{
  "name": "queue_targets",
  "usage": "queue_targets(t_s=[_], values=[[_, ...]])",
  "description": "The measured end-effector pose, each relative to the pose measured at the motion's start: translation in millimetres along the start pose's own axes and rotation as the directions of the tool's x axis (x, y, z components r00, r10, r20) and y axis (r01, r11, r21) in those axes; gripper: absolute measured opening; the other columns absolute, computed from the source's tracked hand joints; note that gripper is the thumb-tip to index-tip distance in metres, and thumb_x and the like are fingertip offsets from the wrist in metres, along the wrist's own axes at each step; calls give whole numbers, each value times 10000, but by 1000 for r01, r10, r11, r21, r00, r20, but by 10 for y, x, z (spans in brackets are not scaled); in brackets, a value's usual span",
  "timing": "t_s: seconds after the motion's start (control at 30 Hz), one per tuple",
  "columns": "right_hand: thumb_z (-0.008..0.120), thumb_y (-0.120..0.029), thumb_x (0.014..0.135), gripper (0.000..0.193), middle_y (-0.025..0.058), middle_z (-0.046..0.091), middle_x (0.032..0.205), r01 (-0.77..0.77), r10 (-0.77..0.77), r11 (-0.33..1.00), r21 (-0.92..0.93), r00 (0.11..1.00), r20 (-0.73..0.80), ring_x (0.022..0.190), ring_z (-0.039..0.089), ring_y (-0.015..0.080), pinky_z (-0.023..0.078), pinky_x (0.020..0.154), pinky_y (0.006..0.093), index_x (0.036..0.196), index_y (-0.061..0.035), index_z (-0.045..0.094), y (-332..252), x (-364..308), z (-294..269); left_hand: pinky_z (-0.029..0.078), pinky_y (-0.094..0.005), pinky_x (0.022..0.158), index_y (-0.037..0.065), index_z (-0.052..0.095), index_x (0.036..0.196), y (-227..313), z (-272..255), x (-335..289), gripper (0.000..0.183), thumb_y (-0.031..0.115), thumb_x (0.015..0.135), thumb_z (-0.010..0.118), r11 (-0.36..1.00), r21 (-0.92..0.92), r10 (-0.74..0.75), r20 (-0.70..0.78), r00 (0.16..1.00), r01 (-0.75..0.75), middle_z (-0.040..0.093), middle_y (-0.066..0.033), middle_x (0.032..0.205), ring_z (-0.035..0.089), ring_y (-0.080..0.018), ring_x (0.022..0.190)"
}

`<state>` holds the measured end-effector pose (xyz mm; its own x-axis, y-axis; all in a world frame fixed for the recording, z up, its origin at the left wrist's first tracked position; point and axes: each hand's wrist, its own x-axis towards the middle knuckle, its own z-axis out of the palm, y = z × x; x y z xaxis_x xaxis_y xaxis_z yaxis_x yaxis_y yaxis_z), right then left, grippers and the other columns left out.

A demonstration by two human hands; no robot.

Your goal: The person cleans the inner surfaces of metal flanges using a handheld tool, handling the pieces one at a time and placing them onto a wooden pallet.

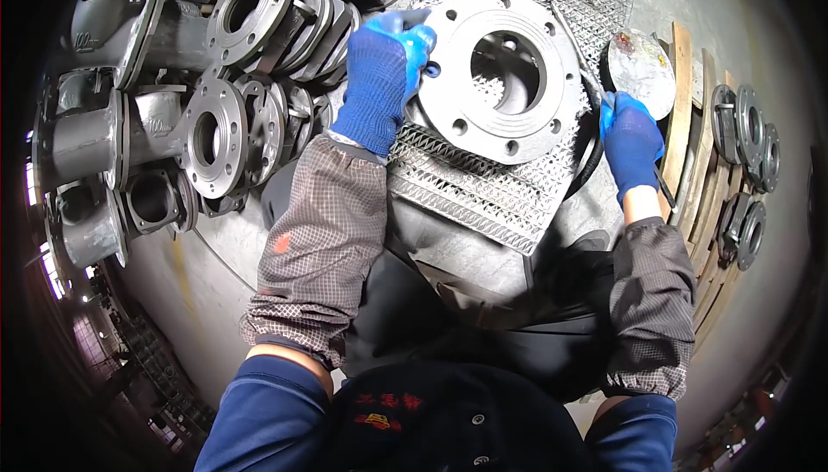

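A grey flanged metal casting (444, 118) rests on a patterned metal grating (509, 213) in front of me, its round bolt-holed face turned up toward me. My left hand (401, 49), in a blue glove, is closed around the left rim of that flange. My right hand (632, 131), also gloved in blue, is closed on a thin rod-like tool (588, 75) just right of the casting. The tool's far end lies by the flange's upper right edge; its exact kind is unclear. A black hose (588, 170) curves below it.
Several grey flanged pipe castings (211, 135) are stacked on the left. A round pale stool-like disc (640, 73) stands beyond my right hand. Farther right, smaller flanged parts (749, 127) sit on wooden slats (681, 101).
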<state>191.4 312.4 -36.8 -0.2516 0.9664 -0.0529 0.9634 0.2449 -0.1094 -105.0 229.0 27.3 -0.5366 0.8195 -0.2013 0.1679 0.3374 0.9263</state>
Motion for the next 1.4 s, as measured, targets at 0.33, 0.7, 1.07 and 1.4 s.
queue_targets(t_s=[0.33, 0.7, 1.07, 1.4], values=[[618, -324, 852, 476, 206, 661, 943, -324, 200, 865, 383, 923, 329, 797, 662, 279, 505, 690, 360, 1221, -33, 542, 115, 72, 365, 497, -283, 767, -64, 616, 1088, -597, 145, 177, 417, 266, 834, 643, 960, -243, -92, 194, 977, 139, 671, -145, 962, 634, -183, 839], [540, -301, 904, 385, 93, 596, 839, -326, 26, 282, 902, 943, 332, 704, 592, 152, 495, 662, 271, 1043, 54, 601, 187, -332, -748, 535, -276, 666, -81, 635, 881, -92, 111, -225, 564, 445, 957, 448, 857, -515, 136, 191, 972, -19, 672, -149, 811, 650, -187, 695], [688, -149, 829, 281, 88, 684, 912, -93, -319, 408, 908, 917, 237, 811, 626, 117, 508, 740, 259, 1042, 29, 642, -682, -1126, -1015, 478, -392, 933, -128, 575, 1084, 183, 281, -737, 643, 428, 992, 266, 766, -542, 86, 620, 780, 347, 614, -247, 1081, 618, -309, 992], [693, -360, 750, 289, 160, 660, 806, 264, -305, 789, 555, 952, -20, 710, 651, 288, 508, 614, 372, 860, -94, 675, -980, -1156, -726, 499, -291, 867, -86, 571, 986, 184, 404, -1049, 476, 351, 975, 381, 841, -506, 148, 556, 818, 192, 639, -187, 1051, 613, -217, 946]])
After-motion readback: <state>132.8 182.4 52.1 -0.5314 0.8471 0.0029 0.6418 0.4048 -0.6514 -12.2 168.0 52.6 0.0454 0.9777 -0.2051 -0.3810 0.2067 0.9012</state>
